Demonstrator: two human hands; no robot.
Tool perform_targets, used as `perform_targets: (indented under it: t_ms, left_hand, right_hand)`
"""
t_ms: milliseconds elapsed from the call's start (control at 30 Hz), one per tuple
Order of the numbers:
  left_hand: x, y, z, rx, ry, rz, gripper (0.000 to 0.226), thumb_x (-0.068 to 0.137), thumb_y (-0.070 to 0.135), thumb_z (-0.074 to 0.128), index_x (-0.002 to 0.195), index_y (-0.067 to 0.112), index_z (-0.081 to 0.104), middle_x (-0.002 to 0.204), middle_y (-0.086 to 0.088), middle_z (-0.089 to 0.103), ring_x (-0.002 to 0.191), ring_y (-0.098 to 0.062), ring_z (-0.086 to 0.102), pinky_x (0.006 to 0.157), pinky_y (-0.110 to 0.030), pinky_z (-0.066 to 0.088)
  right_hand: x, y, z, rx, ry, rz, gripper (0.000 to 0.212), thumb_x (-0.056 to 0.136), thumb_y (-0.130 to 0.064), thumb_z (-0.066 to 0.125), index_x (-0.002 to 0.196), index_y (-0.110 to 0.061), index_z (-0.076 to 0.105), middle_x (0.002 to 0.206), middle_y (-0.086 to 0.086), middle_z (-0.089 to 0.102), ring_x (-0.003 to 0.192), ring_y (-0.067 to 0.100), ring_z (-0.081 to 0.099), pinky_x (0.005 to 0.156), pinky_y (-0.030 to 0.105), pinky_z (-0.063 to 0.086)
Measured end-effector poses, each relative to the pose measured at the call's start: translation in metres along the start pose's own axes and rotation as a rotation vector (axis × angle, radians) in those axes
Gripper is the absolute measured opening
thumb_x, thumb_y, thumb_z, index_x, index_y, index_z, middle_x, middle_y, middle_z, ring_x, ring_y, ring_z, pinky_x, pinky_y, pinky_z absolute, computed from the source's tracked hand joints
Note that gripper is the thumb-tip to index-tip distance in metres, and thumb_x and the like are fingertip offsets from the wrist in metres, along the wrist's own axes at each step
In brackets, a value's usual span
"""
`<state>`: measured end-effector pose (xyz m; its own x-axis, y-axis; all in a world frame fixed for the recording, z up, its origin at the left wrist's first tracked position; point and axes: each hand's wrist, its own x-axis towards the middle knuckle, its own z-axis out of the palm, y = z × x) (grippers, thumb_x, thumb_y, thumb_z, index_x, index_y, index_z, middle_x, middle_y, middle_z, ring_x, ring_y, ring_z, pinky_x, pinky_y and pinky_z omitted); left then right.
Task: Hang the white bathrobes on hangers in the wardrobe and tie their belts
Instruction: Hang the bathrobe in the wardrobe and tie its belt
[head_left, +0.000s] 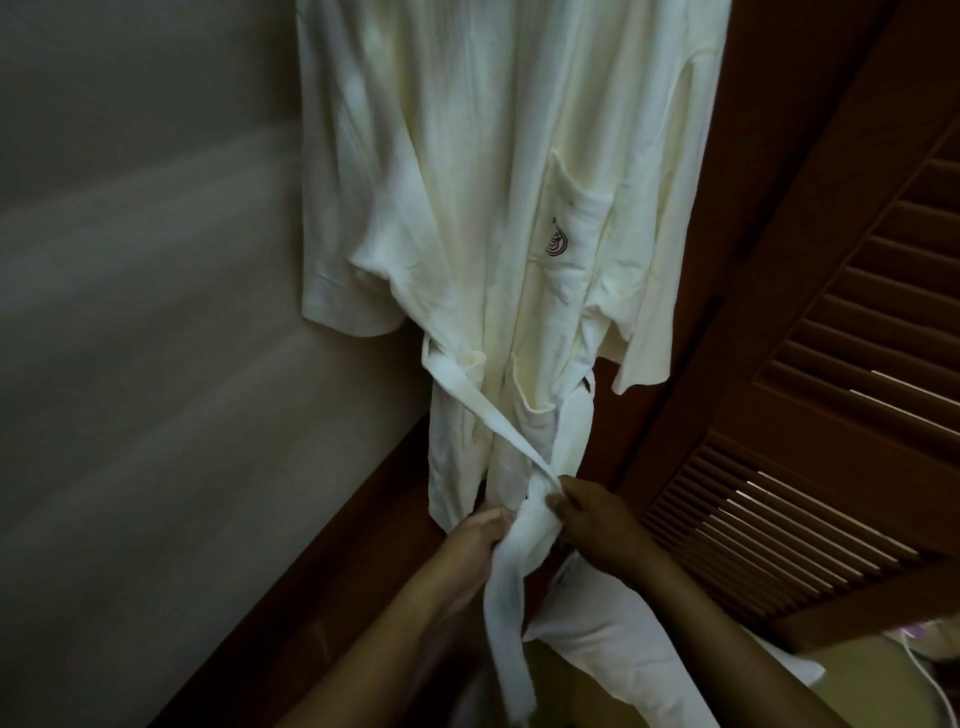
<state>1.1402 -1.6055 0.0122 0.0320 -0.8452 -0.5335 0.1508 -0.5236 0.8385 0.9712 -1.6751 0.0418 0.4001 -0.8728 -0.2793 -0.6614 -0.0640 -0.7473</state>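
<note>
A white bathrobe (483, 197) hangs inside the wardrobe, its top and hanger out of frame; a small embroidered logo sits on its chest pocket. Its white belt (478, 405) runs down from both sides of the waist and crosses in front of the robe. My left hand (480, 535) grips one belt strand just below the crossing. My right hand (597, 525) pinches the belt at the crossing point. The loose belt end (511, 623) hangs down between my forearms.
A grey wardrobe wall (156, 312) stands at the left with a dark wooden edge (322, 571) below it. A brown louvred wooden door (810, 415) stands open on the right. White cloth (623, 649) lies under my right forearm.
</note>
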Motion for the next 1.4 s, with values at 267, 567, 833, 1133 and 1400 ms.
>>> perform_targets:
  t_ms: [267, 567, 833, 1133, 1400]
  left_hand:
    - [0.005, -0.003, -0.003, -0.123, -0.253, -0.046, 0.034, 0.102, 0.027, 0.058, 0.134, 0.017, 0.063, 0.131, -0.008, 0.069, 0.123, -0.025, 0.065, 0.109, -0.045, 0.049]
    - [0.014, 0.036, 0.0, -0.234, 0.149, 0.011, 0.03, 0.102, 0.041, 0.057, 0.109, 0.016, 0.07, 0.097, -0.002, 0.075, 0.088, -0.019, 0.072, 0.073, -0.033, 0.059]
    - [0.014, 0.044, -0.026, -0.36, 0.163, 0.07, 0.03, 0.104, 0.013, 0.053, 0.131, 0.001, 0.062, 0.12, -0.019, 0.072, 0.102, -0.03, 0.071, 0.069, -0.03, 0.061]
    - [-0.007, 0.05, -0.02, 0.206, 0.122, 0.251, 0.022, 0.098, 0.02, 0.066, 0.118, 0.013, 0.073, 0.101, -0.001, 0.078, 0.093, -0.008, 0.074, 0.087, -0.033, 0.061]
    - [0.005, 0.024, -0.029, -0.077, -0.064, 0.098, 0.044, 0.092, 0.053, 0.067, 0.128, 0.029, 0.063, 0.132, -0.004, 0.067, 0.118, -0.018, 0.066, 0.102, -0.042, 0.055]
  right_hand:
    - [0.002, -0.006, 0.002, 0.02, 0.005, -0.046, 0.018, 0.103, -0.023, 0.054, 0.097, -0.014, 0.068, 0.09, 0.004, 0.07, 0.083, 0.02, 0.068, 0.077, 0.042, 0.056]
    - [-0.005, 0.0, 0.032, -0.193, 0.161, -0.277, 0.008, 0.095, -0.014, 0.06, 0.093, -0.015, 0.067, 0.089, -0.004, 0.059, 0.075, 0.004, 0.052, 0.068, 0.018, 0.037]
    - [-0.005, 0.012, 0.032, -0.002, 0.073, -0.118, 0.051, 0.084, -0.044, 0.075, 0.131, -0.03, 0.064, 0.126, -0.016, 0.06, 0.116, 0.0, 0.055, 0.1, 0.019, 0.045]
    - [-0.007, -0.015, 0.02, 0.724, -0.274, -0.108, 0.045, 0.093, -0.004, 0.065, 0.137, -0.013, 0.06, 0.126, 0.018, 0.068, 0.116, 0.039, 0.066, 0.1, 0.056, 0.053]
    - [-0.003, -0.024, 0.032, 0.512, -0.022, -0.044, 0.022, 0.089, -0.025, 0.071, 0.109, -0.017, 0.074, 0.101, 0.008, 0.078, 0.095, 0.027, 0.075, 0.089, 0.054, 0.058]
